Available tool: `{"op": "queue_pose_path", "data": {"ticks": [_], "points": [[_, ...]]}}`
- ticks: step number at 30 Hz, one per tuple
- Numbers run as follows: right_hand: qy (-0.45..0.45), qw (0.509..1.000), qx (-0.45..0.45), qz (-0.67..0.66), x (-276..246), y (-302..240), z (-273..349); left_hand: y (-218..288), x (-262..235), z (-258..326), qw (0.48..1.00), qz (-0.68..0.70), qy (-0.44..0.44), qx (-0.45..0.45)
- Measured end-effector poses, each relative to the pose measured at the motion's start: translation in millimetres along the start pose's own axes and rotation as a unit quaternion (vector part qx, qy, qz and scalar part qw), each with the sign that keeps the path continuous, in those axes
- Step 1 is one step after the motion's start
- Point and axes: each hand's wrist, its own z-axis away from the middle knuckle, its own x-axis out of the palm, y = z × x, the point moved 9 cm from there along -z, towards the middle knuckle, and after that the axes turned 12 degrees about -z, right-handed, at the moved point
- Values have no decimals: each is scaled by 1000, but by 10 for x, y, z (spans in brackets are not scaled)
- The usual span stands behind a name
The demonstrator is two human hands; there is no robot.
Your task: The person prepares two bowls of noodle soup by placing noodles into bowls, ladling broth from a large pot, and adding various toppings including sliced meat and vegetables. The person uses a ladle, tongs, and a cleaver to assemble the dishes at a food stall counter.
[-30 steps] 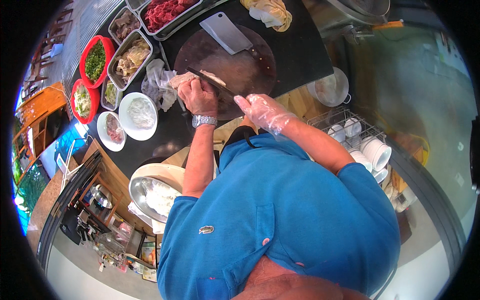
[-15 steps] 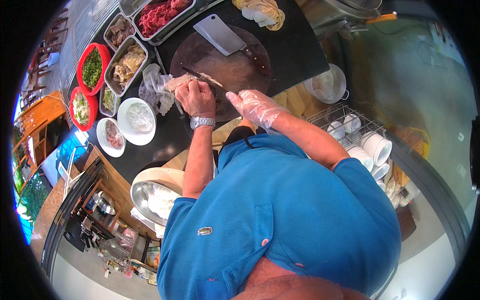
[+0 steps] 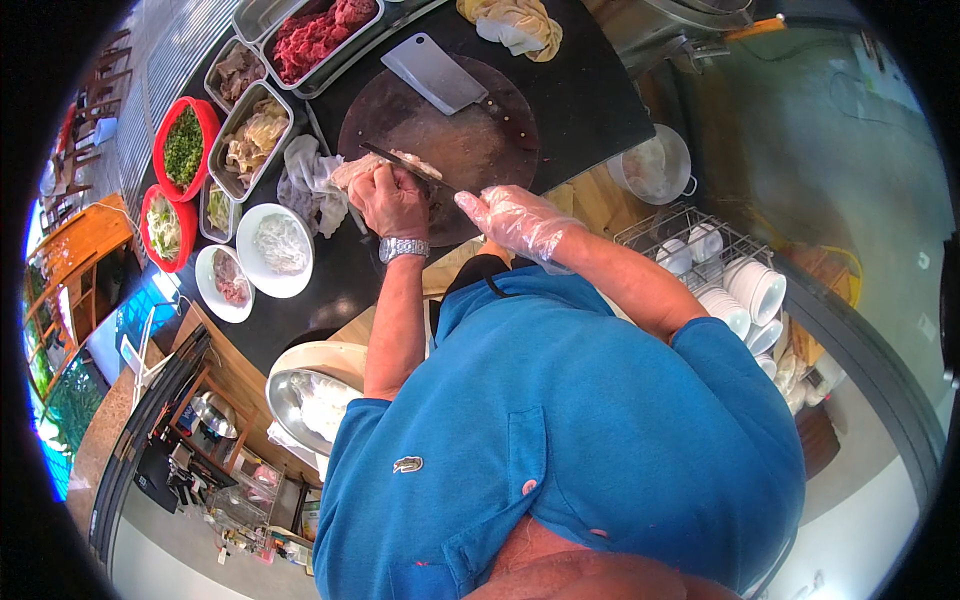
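- Near frame centre, the left hand pinned the meat to the round board.
- The gloved right hand had its grip closed round the knife.
- At upper left: a tray of red meat, a red bowl of greens, a white plate of noodles.

Single fisheye view from the camera on my head, looking steeply down over my blue shirt onto the round chopping board close ahead, the counter's straight edges bending toward the dark circular rim.
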Motion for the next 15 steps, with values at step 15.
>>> {"op": "queue_pose_path", "data": {"ticks": [15], "points": [[1,997,64,49,-88,191,182,26,39,-22,999,30,-10,13]]}}
